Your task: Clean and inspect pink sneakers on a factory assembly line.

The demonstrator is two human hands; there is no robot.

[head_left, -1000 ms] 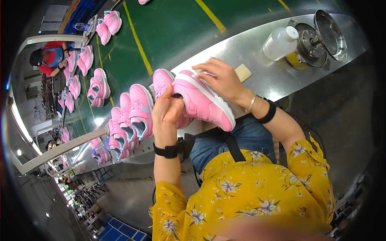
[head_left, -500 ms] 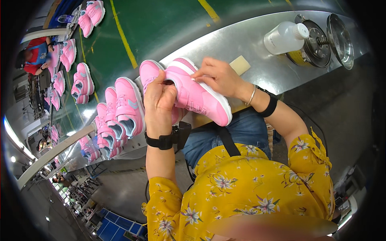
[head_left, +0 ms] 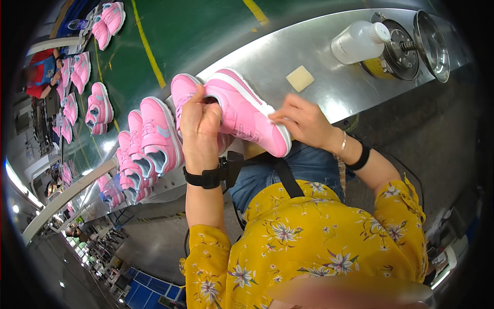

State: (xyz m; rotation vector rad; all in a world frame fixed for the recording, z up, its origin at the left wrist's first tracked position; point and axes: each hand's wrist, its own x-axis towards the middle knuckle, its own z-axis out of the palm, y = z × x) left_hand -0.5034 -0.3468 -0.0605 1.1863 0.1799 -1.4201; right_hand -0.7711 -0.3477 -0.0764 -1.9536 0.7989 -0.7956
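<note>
My left hand grips a pink sneaker by its heel and collar, thumb up at the opening. The sneaker lies on its side at a slant, toe toward my lap and white sole edge to the right. At that sole edge near the toe is my right hand, its thumb and fingers pinched together. A small white bit shows at the fingertips, too small to name. Another pink sneaker stands behind my left hand, which partly hides it.
Several pink sneakers stand in a row on the left. A beige square block lies on the metal table. Farther right are a white bottle and a round metal dish device. A co-worker in red handles shoes at far left.
My right hand has slid along the sole edge from its middle toward the toe. The beige block, partly hidden before, now shows whole. My left hand keeps its hold.
</note>
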